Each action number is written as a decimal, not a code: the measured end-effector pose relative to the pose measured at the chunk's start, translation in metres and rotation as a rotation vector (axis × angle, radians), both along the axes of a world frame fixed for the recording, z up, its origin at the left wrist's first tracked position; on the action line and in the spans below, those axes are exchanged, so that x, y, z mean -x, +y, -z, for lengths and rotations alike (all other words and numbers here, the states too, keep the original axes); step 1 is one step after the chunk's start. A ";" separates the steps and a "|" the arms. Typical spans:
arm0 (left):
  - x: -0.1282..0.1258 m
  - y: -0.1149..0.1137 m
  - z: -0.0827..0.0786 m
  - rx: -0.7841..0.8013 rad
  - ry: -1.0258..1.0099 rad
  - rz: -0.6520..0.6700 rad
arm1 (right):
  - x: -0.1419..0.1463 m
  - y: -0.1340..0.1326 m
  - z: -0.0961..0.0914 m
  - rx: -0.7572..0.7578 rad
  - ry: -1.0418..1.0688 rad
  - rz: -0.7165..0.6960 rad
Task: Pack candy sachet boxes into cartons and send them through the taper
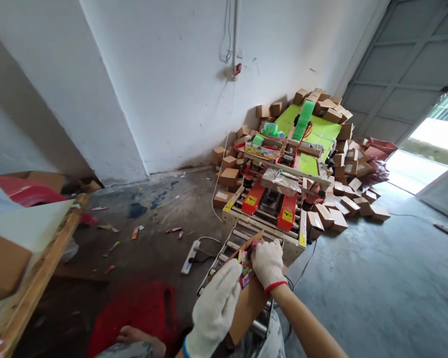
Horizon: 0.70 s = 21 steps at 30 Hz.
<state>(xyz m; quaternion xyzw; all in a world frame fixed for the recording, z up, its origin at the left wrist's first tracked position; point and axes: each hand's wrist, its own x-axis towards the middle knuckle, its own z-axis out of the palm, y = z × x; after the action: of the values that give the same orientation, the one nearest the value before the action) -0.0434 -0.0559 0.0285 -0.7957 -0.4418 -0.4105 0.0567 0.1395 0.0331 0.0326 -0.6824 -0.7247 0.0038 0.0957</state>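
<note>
My two hands wear white knit gloves at the bottom centre. My left hand [214, 308] curls against the near side of an open brown cardboard box [248, 306] and touches colourful packets [245, 268] inside it. My right hand [268, 263] is closed on the same packets at the box's top. The box rests on the metal rollers [233, 238] at the near end of a carton-sealing machine [272, 204] with red guards.
A big heap of small brown boxes [339, 199] surrounds the machine, with green sheets [317, 130] on top. A white power strip [190, 256] and its cable lie on the concrete floor. A red stool [142, 311] is below left. A wooden table with boxes [30, 248] stands left. An open door [429, 139] is at right.
</note>
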 end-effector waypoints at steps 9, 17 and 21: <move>-0.006 0.002 0.012 0.100 0.354 -0.281 | 0.004 -0.006 0.014 -0.101 0.047 0.062; -0.022 -0.031 0.022 0.183 0.497 -0.207 | -0.017 -0.029 0.024 -0.224 0.251 0.293; -0.016 -0.024 -0.008 0.400 0.508 -0.134 | -0.013 -0.063 0.066 -0.281 0.498 0.372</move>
<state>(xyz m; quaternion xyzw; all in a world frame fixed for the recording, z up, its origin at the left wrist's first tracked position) -0.0271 -0.0799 0.0369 -0.8371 -0.5369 -0.0993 0.0348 0.1521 -0.0296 -0.0333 -0.7611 -0.5356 0.0531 0.3619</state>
